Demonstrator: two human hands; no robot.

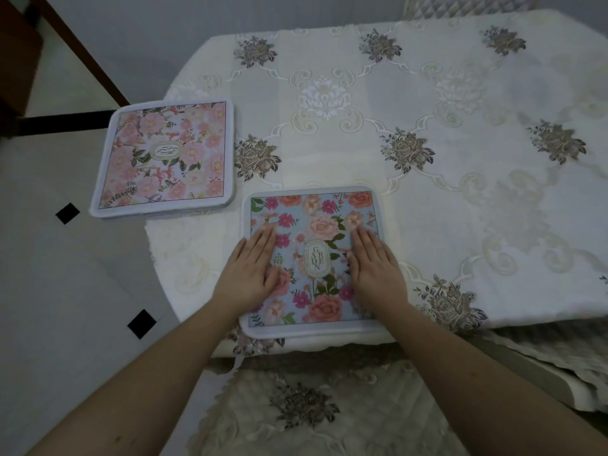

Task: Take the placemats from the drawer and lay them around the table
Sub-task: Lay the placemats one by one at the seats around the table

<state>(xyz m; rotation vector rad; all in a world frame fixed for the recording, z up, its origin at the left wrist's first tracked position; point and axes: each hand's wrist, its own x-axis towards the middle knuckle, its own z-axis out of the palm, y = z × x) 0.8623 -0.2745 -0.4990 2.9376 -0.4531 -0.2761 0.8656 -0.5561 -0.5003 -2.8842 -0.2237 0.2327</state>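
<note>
A quilted chair cushion (306,406) with a dark embroidered flower sits at the near edge, tucked under the bench (427,133), and the back of another padded chair (460,3) shows at the far side. Nothing lies between the two placemats on the cloth.

The blue placemat (312,258) lies flat at the near edge of the bench, square to the person, printed with pink and coral roses on pale blue, a white padded border, and an oval label reading GARDEN in the middle. The left hand (250,268) rests palm down on its left part and the right hand (375,264) palm down on its right part; the fingers (263,238) of both are straight and close together, pressing the mat flat and gripping nothing. The pink placemat (164,158) lies at the left of the bench, farther away, turned a little, its left part overhanging the bench edge (its oval label reads sideways from here). The two mats are apart, not touching.

The bench carries a cream embroidered tablecloth (329,93) with grey-brown flower clusters and scrollwork. Left of it is a pale tiled floor (65,274) with small black diamond insets, and a dark wooden frame (82,51) crosses the far left corner.
</note>
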